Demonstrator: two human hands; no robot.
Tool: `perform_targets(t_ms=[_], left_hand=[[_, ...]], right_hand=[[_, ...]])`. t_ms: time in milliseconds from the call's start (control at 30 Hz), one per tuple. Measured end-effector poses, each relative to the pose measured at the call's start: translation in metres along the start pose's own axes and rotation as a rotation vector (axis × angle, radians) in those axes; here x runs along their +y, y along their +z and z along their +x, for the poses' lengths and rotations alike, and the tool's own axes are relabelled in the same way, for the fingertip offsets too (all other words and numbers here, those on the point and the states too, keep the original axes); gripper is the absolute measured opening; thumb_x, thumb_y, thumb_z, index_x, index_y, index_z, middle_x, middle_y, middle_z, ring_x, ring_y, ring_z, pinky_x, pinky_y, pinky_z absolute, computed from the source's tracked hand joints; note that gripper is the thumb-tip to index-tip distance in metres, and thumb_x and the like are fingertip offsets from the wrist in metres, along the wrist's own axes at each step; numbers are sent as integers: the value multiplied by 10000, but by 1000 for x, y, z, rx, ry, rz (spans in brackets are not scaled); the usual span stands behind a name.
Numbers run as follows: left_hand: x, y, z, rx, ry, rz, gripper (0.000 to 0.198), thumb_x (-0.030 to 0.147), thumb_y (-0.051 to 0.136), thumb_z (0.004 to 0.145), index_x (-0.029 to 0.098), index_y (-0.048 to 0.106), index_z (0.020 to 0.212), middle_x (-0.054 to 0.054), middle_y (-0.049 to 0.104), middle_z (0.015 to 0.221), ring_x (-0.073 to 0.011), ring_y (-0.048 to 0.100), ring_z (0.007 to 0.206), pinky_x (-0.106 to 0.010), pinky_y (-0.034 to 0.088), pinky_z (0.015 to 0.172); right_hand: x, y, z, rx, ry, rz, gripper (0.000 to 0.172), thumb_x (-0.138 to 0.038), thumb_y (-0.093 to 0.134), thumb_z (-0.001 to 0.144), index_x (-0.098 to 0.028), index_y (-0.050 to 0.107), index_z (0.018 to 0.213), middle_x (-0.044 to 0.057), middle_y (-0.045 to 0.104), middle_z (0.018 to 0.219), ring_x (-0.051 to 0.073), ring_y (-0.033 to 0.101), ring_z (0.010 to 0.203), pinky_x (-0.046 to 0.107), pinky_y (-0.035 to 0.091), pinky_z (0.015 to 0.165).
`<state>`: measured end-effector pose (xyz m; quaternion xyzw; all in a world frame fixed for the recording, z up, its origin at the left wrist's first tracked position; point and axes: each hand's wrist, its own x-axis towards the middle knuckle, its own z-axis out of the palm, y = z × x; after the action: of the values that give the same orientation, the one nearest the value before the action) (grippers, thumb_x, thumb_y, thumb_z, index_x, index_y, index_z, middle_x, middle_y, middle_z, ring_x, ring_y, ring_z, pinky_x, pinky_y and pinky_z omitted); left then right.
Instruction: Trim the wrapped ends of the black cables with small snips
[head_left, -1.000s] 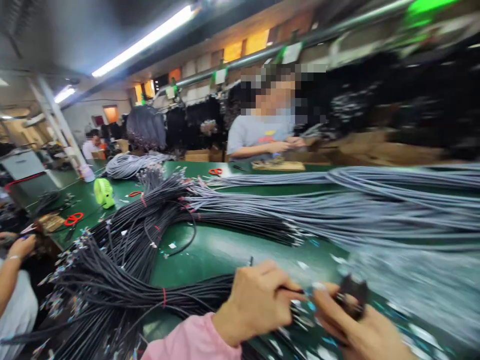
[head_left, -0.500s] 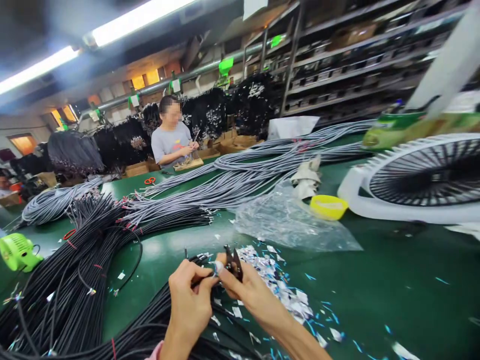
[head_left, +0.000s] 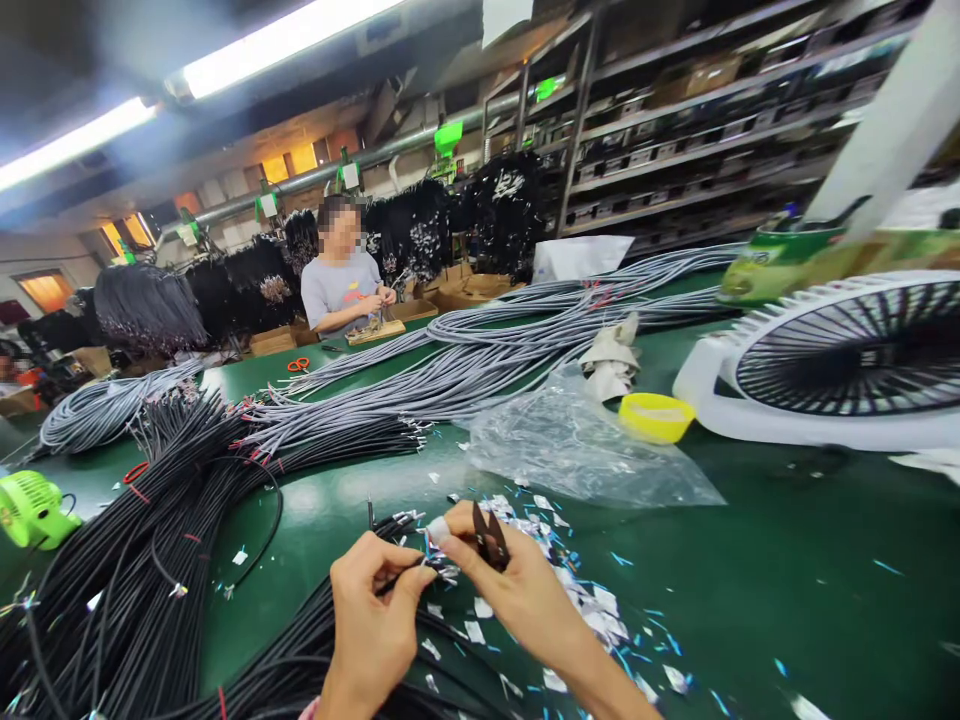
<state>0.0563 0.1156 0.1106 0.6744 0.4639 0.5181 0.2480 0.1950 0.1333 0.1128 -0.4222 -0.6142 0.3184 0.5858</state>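
My left hand (head_left: pixel 379 605) is closed, pinching a black cable near its stripped end. Fine blue and white wires (head_left: pixel 430 548) stick out of that end. Opposite it, my right hand (head_left: pixel 517 590) has thumb and forefinger pressed together at these wires, with a white wrap on one fingertip. Dark scissors (head_left: pixel 490 538) are tucked in the same hand, blades pointing up and apart; their handles are hidden by the palm. Below my hands lies a bundle of black cables (head_left: pixel 300 635). White and blue scraps (head_left: pixel 600 610) are strewn beside my right hand.
Black cables (head_left: pixel 142 560) are heaped at left near a green fan (head_left: pixel 34 508). Grey cables (head_left: pixel 480 370) run across the green table. A plastic bag (head_left: pixel 577 440), yellow bowl (head_left: pixel 656 416) and white fan (head_left: pixel 825 350) stand at right. A co-worker (head_left: pixel 341 270) sits across the table.
My right hand has shifted slightly right and turned, so the scissor blades show more clearly. My left hand has dropped a little, still pinching the cable.
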Motion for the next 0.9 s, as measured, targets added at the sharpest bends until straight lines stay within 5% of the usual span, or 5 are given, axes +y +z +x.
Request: perform_targets(t_ms=[333,533,667,767,900], left_hand=[[4,-3,2,-17,157,148,140,154,589,780,149,674,669,-17,588,584,-120,519,508,-190,393,434],[-3,4,-3,161,375,375,189,125,510,845,156,636,708,7,519,552,-107,484,466,-197,386,430],[-8,12,-9,219,466,444,255,78,457,851,164,633,688,-3,532,551,-117,497,481,-213,408,470],[-6,15,-8,197,321,301,251,115,488,823,160,641,629,-5,521,535,-115,486,478,-212,400,464],[2,7,2,-128,-280,-189,234,354,648,710,126,656,657,10,514,505,-84,440,410,-195,361,401]], right_hand=[[2,-8,-9,58,73,-57,278,-411,533,826,-189,579,665,-13,508,562,135,459,490,243,409,469],[-3,-1,-14,96,-260,-322,380,-398,504,872,-211,519,542,-34,430,482,112,384,394,234,330,387],[-7,2,-12,60,-291,-413,426,-417,429,913,-213,522,551,-17,468,491,126,434,400,236,361,391],[-9,2,-12,67,-263,-401,417,-393,419,919,-213,506,553,-14,469,500,129,446,406,232,359,384],[-8,3,-14,98,-224,-300,346,-364,452,904,-204,545,612,-2,491,538,135,451,447,238,366,420]])
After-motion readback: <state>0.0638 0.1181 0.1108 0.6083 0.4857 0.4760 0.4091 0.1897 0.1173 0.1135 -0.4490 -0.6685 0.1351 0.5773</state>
